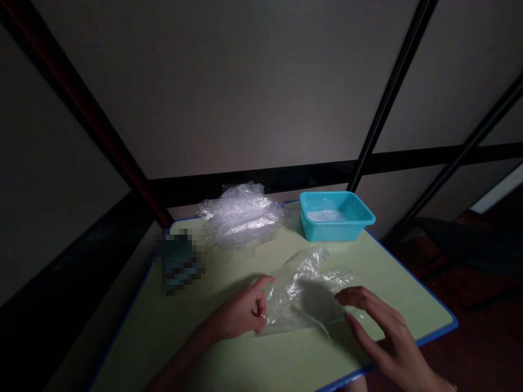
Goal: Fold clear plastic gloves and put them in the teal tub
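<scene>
one crinkled clear plastic piece (292,288) between left hand (245,309) and right hand (395,338); cannot tell whether either grips it.

A pale yellow-green table (245,362) with a blue edge carries a heaped pile of clear plastic (245,218) toward its far side, a turquoise tub (330,230) to the right of that, a blurred-out dark item (182,261) at left, and a crumpled clear plastic piece (290,288) spread nearer the front.
</scene>
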Action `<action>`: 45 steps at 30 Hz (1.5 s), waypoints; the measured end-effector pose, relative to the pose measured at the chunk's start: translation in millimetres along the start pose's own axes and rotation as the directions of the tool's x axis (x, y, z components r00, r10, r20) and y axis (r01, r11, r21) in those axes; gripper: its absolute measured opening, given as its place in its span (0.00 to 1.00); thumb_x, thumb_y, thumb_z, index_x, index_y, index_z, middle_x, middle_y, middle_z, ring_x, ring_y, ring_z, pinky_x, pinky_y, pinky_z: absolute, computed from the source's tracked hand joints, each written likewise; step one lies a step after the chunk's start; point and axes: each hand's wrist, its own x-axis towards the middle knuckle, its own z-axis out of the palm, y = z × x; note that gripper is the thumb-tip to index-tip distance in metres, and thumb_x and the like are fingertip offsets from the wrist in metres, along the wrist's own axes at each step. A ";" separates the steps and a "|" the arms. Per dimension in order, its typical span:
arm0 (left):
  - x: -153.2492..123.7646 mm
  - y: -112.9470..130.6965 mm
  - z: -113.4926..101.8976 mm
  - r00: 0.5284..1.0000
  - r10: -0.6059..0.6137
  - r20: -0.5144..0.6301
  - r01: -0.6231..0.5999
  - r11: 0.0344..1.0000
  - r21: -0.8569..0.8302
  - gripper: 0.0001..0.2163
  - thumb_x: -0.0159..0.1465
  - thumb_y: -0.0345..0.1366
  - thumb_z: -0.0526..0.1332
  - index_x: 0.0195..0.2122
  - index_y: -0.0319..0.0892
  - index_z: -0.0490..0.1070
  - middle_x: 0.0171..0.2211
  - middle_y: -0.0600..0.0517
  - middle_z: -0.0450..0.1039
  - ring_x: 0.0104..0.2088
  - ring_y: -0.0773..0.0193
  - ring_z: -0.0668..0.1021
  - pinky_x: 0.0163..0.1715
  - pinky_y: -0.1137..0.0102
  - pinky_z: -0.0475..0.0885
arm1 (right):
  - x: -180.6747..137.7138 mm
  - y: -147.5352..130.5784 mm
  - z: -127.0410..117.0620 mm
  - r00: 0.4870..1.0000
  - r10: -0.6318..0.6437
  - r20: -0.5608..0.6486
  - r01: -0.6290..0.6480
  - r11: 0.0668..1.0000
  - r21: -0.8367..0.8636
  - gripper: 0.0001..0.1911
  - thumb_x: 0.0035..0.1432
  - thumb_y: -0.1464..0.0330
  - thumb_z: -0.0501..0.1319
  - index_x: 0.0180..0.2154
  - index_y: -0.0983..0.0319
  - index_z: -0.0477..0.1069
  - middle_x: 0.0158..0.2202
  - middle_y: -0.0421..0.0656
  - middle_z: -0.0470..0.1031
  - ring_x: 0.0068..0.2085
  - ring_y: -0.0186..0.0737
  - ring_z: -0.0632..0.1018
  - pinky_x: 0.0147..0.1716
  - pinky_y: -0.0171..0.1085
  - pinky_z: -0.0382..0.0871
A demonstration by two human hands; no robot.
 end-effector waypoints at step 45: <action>-17.4 32.5 35.7 0.874 0.408 0.264 -0.459 0.514 0.725 0.34 0.55 0.45 0.61 0.59 0.50 0.45 0.62 0.50 0.41 0.61 0.54 0.48 0.57 0.57 0.44 | 96.7 50.6 20.7 0.929 0.024 0.369 -0.016 1.000 -0.025 0.19 0.55 0.69 0.56 0.49 0.65 0.62 0.48 0.50 0.67 0.49 0.45 0.69 0.47 0.43 0.62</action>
